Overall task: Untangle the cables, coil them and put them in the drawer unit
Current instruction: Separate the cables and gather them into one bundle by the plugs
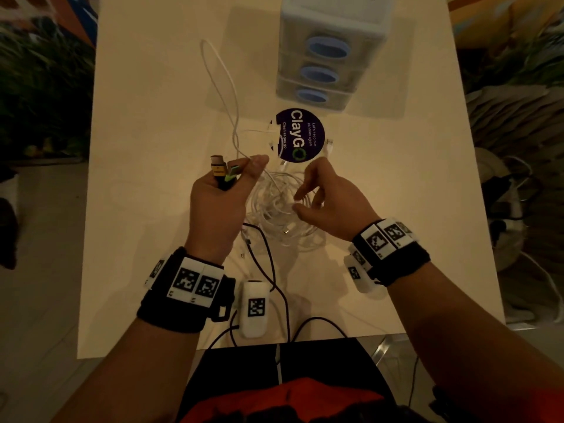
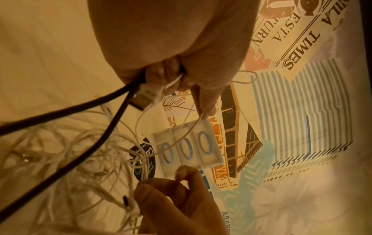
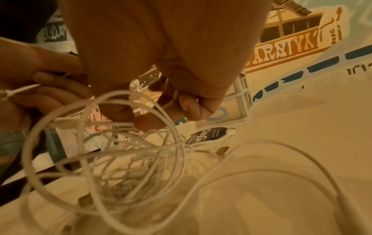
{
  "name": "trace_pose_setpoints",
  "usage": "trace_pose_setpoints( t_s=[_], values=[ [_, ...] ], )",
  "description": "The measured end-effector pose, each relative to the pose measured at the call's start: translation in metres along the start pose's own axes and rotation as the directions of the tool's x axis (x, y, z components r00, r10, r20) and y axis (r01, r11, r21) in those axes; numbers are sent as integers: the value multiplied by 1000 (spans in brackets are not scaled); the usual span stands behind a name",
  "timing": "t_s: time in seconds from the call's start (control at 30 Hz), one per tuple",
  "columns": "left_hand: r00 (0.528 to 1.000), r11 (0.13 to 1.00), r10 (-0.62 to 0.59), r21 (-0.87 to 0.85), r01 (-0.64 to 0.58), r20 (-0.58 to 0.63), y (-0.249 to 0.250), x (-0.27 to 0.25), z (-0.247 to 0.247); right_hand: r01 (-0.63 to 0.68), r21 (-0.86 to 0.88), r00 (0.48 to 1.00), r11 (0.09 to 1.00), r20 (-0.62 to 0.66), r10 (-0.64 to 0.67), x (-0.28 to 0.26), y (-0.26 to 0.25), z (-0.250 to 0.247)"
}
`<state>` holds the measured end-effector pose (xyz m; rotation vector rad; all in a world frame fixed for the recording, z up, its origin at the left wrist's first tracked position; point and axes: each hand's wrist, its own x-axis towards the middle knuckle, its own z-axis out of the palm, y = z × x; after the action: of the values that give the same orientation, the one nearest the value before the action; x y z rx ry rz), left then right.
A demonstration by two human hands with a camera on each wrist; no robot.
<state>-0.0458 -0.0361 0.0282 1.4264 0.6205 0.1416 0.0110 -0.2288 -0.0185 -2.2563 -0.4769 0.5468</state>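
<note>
Head view first: left hand (image 1: 218, 198) is curled round a bunch of dark plugs (image 1: 222, 174), with a thin white cable pinched under its thumb. Right hand (image 1: 328, 199) hovers just beside it, fingers bent and loosely spread, fingertips touching the tangle of white cables (image 1: 280, 215) that lies on the bench (image 1: 146, 209) between the two hands. A long loop of white cable (image 1: 225, 96) runs from the tangle toward the far edge. Black cables (image 1: 268, 264) trail from the tangle toward the person. Beyond the tangle sits a round dark sticker (image 1: 297, 135), and past that stands the drawer unit (image 1: 329, 56), three drawers with blue handles, all closed. Dim floor and foliage surround the bench.

Left wrist view: fingers of the left hand (image 2: 171, 73) close on two black cables (image 2: 112, 108) and several white strands. The right hand's fingertips (image 2: 181, 176) show nearer the tangle (image 2: 70, 151); the drawer unit (image 2: 189, 149) stands beyond the sticker (image 2: 142, 159), before a painted wall mural (image 2: 292, 55).

Right wrist view: the right hand (image 3: 181, 103) has its fingers bent, one fingertip touching a white loop of the tangle (image 3: 120, 151). Whether it grips a strand I cannot tell. A metal plug (image 3: 222, 150) lies on the bench beside the sticker (image 3: 207, 135).
</note>
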Motion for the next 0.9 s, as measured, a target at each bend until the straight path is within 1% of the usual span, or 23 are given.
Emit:
trace_pose_setpoints(
  t_s=[0.1,0.17,0.23,0.3,0.37,0.43,0.47,0.53,0.63,0.7,0.77,0.8,0.9],
  values=[
    [1000,999,17,-33,-16,19,7,-6,3,32,-74,996,997,80,-26,-1,-7,2],
    [998,999,28,-33,-26,50,10,-10,5,33,-105,995,994,98,-23,2,-12,3],
    [993,999,46,-5,-45,113,12,-13,5,41,-139,996,989,85,-30,5,-19,5],
    [983,998,60,8,-62,175,16,-18,6,66,-130,997,989,37,-61,8,-22,7],
    [979,997,72,4,-74,193,20,-21,7,71,-100,997,992,-14,-73,8,-24,5],
    [978,996,90,-10,-90,190,22,-23,6,71,-76,997,995,-20,-73,7,-24,-1],
    [976,994,104,11,-108,192,21,-23,5,76,-50,997,996,-22,-77,6,-24,-4],
    [972,985,100,116,-127,210,13,-17,-1,86,27,995,996,-61,-85,4,-23,-12],
    [975,957,19,279,-81,220,-6,-4,-9,99,157,989,983,-122,-80,2,-20,-20],
    [969,931,-35,360,-57,244,-18,1,-9,101,260,990,960,-123,-71,4,-21,-24],
    [961,903,-75,428,-49,268,-26,2,-5,112,382,990,917,-126,-68,8,-26,-28],
    [958,887,-79,459,-60,277,-28,0,-2,115,421,990,900,-126,-68,10,-29,-31],
    [955,854,-69,511,-93,288,-32,-6,3,123,465,990,877,-121,-74,14,-39,-37]
  ],
)
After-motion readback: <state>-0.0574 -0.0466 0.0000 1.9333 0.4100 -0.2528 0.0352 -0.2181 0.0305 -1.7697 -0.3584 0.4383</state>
